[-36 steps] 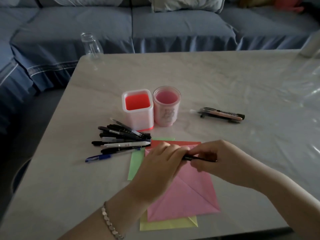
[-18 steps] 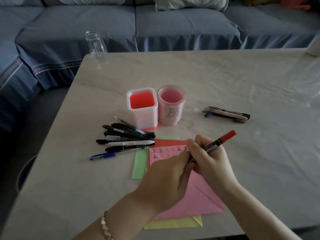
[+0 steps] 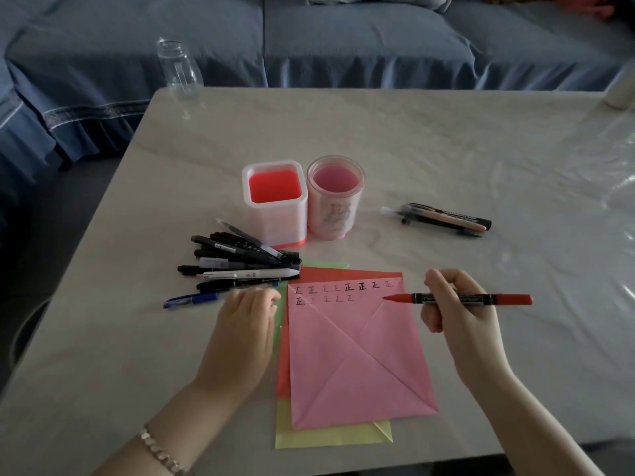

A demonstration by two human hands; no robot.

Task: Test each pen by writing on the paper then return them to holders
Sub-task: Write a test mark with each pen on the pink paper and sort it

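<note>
My right hand [image 3: 460, 310] grips a red double-ended marker [image 3: 457, 299] level above the right edge of the pink paper [image 3: 350, 359], its tip pointing left. The pink sheet carries two rows of written characters near its top edge. My left hand [image 3: 245, 324] rests with curled fingers at the left edge of the stacked sheets; whether it holds the marker's cap I cannot tell. A pile of several pens [image 3: 237, 266] lies left of the paper. Behind it stand a square red holder [image 3: 275, 201] and a round pink holder [image 3: 335, 197], both without pens.
Three pens [image 3: 443, 216] lie together right of the holders. Red, green and yellow sheets [image 3: 330, 438] lie under the pink one. A clear glass bottle [image 3: 177, 68] stands at the far left table corner. A blue sofa [image 3: 343, 39] runs behind the table.
My hands have come apart: the left one moved to the paper's left edge, the right one swung the marker level and to the right. The written characters are now uncovered.
</note>
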